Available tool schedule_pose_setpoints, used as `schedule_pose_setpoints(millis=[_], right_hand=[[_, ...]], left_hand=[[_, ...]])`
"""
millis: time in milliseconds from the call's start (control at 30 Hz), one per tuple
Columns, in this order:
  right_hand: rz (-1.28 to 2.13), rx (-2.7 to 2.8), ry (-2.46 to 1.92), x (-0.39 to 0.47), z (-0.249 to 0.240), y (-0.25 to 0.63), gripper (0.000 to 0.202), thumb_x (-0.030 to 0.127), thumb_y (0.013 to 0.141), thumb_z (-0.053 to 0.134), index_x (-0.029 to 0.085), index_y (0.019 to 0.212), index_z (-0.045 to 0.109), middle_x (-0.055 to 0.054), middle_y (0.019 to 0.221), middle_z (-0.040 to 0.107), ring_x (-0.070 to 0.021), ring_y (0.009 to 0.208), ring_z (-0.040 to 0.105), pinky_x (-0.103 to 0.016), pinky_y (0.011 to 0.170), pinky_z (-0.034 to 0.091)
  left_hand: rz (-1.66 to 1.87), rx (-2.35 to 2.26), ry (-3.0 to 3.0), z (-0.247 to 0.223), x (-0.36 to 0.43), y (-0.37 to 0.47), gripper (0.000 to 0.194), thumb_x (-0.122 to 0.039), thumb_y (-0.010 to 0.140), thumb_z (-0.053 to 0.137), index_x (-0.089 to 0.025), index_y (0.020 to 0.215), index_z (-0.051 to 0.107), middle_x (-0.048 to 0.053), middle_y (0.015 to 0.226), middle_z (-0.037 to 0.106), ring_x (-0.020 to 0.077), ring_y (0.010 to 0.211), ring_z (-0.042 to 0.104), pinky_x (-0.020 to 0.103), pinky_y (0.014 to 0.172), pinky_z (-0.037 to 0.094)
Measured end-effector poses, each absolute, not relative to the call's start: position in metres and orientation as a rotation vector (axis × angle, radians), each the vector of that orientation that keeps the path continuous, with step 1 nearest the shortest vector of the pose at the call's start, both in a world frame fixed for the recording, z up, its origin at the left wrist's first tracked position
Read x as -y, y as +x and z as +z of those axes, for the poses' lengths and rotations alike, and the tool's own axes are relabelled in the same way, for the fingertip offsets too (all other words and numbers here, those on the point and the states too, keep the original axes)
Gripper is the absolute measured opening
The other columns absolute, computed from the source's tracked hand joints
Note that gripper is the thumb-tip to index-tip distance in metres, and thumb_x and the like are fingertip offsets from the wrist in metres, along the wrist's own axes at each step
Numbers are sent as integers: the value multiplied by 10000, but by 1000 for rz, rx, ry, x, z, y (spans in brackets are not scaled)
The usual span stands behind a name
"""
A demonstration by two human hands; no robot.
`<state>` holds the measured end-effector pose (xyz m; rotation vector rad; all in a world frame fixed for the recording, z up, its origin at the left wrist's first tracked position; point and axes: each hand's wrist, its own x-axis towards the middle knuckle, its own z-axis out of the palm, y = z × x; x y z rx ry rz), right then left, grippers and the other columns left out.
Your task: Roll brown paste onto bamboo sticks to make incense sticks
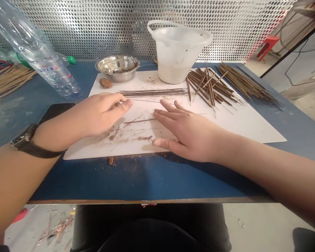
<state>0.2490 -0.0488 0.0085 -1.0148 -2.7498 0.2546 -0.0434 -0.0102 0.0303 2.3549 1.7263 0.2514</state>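
My left hand [105, 112] is above the white sheet [252, 126], thumb and fingers closed together at the end of a thin dark stick [147, 101]. That stick runs across toward my right fingertips. My right hand [185, 131] lies flat and palm down, its fingers stretched out. A brown-coated stick [139, 121] reaches under its fingers, which hide the far part. Beyond both hands is a row of bare thin sticks [154, 92]. Brown crumbs [144, 138] and smears dot the paper between my hands.
Behind stand a metal bowl [118, 68], a brown lump [105, 83] and a white plastic bucket [177, 52]. Coated sticks [212, 85] lie piled at right, near another bundle [246, 82]. A plastic bottle [49, 63] and tan sticks [10, 82] occupy the left. A perforated metal panel [107, 28] borders the back.
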Motion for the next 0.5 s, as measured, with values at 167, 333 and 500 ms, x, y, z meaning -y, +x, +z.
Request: schedule_pose_setpoints(millis=[167,333,500], right_hand=[[204,2791,-1127,47,1,243,1027,814,1075,334,15,1715,420,-310,1805,329,-544,1710,150,-797,1330,200],[256,2842,-1178,59,5,242,1107,862,1052,296,-2,1740,365,-298,1827,273,-537,1718,87,-780,1345,175],[305,2851,-1235,61,9,242,1082,841,1066,279,3,1746,356,-286,1842,232,-537,1718,63,-793,1339,177]], left_hand=[[268,-1697,2373,29,9,-45,662,-791,1060,325,-314,1281,727,61,1354,772,342,1217,699,474,1028,515],[270,-1700,2376,31,11,-43,668,-798,1052,323,-309,1250,732,63,1277,783,335,1153,708,469,991,519],[247,-1701,2374,31,11,-43,663,-786,1054,324,-300,1253,728,67,1303,778,340,1166,706,459,976,515]])
